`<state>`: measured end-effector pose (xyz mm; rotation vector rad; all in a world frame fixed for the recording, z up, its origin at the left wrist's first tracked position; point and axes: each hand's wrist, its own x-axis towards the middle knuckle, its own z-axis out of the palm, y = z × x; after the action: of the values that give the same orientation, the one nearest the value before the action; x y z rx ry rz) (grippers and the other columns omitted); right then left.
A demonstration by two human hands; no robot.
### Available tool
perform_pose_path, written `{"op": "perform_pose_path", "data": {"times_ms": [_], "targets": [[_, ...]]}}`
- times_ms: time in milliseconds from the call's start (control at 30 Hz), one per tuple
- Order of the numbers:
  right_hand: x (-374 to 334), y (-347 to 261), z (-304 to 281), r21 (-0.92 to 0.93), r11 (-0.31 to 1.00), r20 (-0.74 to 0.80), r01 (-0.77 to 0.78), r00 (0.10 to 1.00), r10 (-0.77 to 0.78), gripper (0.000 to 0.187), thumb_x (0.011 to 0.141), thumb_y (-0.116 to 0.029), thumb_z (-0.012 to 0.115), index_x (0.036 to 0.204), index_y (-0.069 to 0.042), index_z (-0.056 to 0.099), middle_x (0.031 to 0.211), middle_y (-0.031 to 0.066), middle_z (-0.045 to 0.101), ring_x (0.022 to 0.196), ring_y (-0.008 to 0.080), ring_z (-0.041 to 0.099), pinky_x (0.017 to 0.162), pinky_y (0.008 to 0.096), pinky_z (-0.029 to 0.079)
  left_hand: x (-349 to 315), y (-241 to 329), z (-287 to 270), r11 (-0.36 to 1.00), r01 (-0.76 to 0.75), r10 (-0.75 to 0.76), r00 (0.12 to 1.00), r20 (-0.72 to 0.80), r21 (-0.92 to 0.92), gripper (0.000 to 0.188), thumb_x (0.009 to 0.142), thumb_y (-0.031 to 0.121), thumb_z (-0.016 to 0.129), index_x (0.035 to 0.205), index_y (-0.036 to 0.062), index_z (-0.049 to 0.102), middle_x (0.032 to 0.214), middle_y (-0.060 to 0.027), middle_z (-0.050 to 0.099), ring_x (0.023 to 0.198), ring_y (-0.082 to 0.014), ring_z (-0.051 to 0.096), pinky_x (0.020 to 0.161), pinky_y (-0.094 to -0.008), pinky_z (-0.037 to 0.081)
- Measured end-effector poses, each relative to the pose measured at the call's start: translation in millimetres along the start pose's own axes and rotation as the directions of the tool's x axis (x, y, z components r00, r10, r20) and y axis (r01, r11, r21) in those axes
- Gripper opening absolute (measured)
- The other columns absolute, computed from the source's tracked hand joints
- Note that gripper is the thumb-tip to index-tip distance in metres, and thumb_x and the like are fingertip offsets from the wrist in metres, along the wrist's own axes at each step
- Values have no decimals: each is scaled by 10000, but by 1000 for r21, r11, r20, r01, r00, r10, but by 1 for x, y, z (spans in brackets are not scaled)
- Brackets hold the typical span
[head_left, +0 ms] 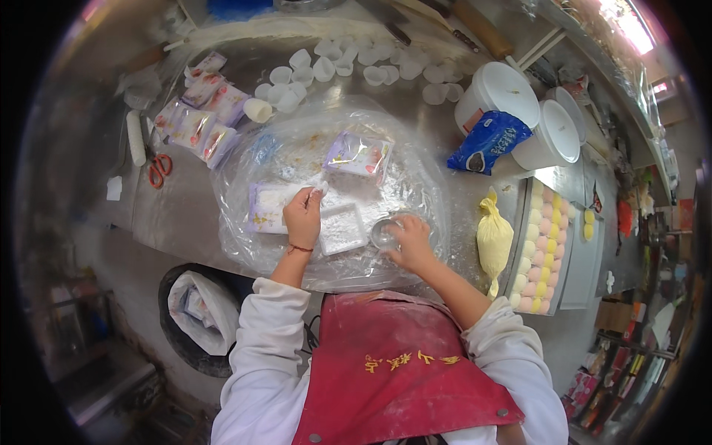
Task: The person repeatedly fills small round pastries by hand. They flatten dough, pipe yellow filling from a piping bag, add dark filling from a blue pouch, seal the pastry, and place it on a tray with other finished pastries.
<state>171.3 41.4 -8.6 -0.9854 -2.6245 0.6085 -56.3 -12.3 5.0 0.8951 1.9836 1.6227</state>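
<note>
Round clear cup (380, 239) sits on the powder-dusted plastic sheet (241, 159), just to the right of a shallow white tray (345, 251), and the person's right hand (410, 239) is on it. From where I stand, the fingers of that hand curve about the cup's right side, thumb toward the near edge, gripping its rim. White powder (341, 228) fills much of the tray.

The left hand (302, 215) is over by the tray's left side, its fingers bent and their tips drawn close together; whether they pinch anything, I can't tell. Just left of it lies a purple-and-white packet (265, 210), and another packet (359, 154) lies beyond the tray, both on the sheet.

Farther left on the metal surface (189, 222), more packets (194, 127) are heaped near a pair of red-handled scissors (159, 172). Translucent cups (323, 69) are scattered along the far side, some nested together. Over to the right, a blue pouch (489, 142) leans against white lidded tubs (498, 96), and nearer the person stretches a tied bag of something pale yellow (495, 241), beside rows of pink, yellow and cream balls (545, 245). Below the surface, to the left, stands a dark bin (170, 326) with a white liner.
</note>
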Motion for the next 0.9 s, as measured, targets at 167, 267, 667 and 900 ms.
{"op": "perform_pose_path", "data": {"times_ms": [167, 267, 667, 900], "targets": [[-21, 10, 15, -243, 963, 5, 113, 993, -115, 289, 580, -200, 687, 839, -121, 586, 938, 52, 526, 1017, 236, 447, 825, 383, 292, -1, 2, 3, 999, 29, -29, 999, 19, -17, 171, 790, 145, 551, 807, -22, 586, 575, -29, 515, 542, -64, 427, 500, -220, 360], [-18, 22, 31, 226, 957, 34, -181, 983, 178, 201, 635, -167, 661, 815, -109, 595, 775, 48, 560, 867, 230, 529, 732, 327, 365, -4, 3, 3, 999, 10, -13, 998, 62, 51, 166, 786, 145, 554, 818, -13, 594, 565, -42, 518, 528, -72, 436, 495, -224, 366], [-15, 23, -5, 75, 968, 39, -239, 971, 237, 326, 631, -219, 684, 888, -46, 585, 857, 96, 585, 825, 266, 540, 701, 322, 404, -15, 28, 7, 964, -179, 118, 950, 289, 195, 155, 771, 131, 563, 829, -7, 601, 627, -81, 583, 537, -110, 521, 492, -241, 392], [30, -26, -10, 262, 964, -87, 55, 996, -33, 762, 594, -294, 713, 1241, -97, 361, 1281, 163, 310, 1161, 328, 310, 940, 385, 275, -22, 48, 6, 827, -540, 408, 770, 491, 159, 76, 702, 150, 595, 721, 80, 617, 635, -77, 574, 550, -245, 539, 494, -326, 408]]}}
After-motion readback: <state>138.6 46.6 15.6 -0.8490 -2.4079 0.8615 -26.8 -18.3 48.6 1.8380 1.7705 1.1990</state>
